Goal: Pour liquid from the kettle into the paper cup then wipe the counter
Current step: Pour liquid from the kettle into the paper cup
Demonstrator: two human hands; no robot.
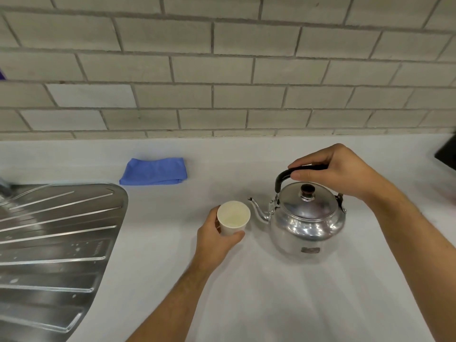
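A shiny metal kettle (pixel 307 218) stands upright on the white counter (pixel 246 292), its spout pointing left. My right hand (pixel 338 171) is closed around its black top handle. Just left of the spout stands a white paper cup (pixel 233 217), upright and looking empty inside. My left hand (pixel 216 239) wraps around the cup's lower side. A folded blue cloth (pixel 154 171) lies on the counter farther back and to the left, apart from both hands.
A steel sink drainboard (pixel 54 243) with ridges fills the left side. A grey brick wall (pixel 222 70) rises behind the counter. A dark object (pixel 446 154) sits at the far right edge.
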